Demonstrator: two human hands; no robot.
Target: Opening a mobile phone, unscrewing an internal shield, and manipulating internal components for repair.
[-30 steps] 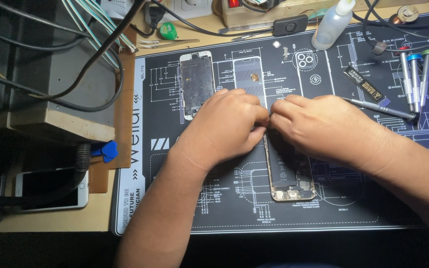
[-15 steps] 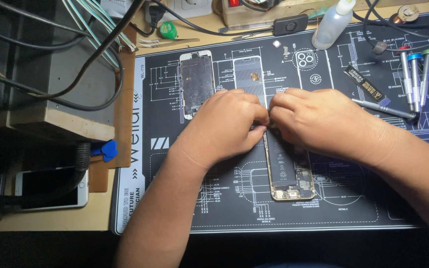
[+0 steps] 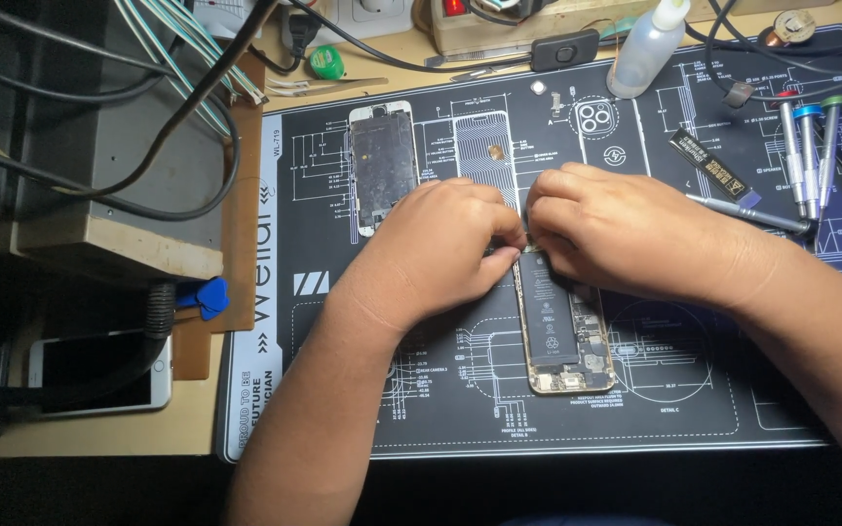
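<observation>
Opened phone body (image 3: 562, 336) lies on the black repair mat (image 3: 694, 390) in front of me, its back shell facing down and its insides showing: a long black battery and a strip of circuit board beside it; the mat is printed with white line diagrams and covers most of a pale wooden bench (image 3: 129, 429), lit warmly from above while the near edge falls into shadow. Its long axis runs almost straight away from me, tilted a little to the left at the far end; the connector end points toward me, and the far end is hidden under my hands.

My left hand (image 3: 440, 248) rests over the upper left of the phone, fingers curled in and pinched together at the phone's edge; my right hand (image 3: 626, 234) meets it from the other side, fingers likewise bent and pressed down at the same spot; whether either holds a small part or tool I cannot tell, since the fingertips cover it.

Beyond my left hand lies a detached screen panel (image 3: 382, 161); a clear squeeze bottle (image 3: 647, 54) stands at the mat's far edge; three screwdrivers (image 3: 809, 146) lie side by side at the right; a second phone (image 3: 99, 370) sits off the mat at the left, near a blue pick (image 3: 209, 295); cables (image 3: 148, 88) trail over a grey box there.
</observation>
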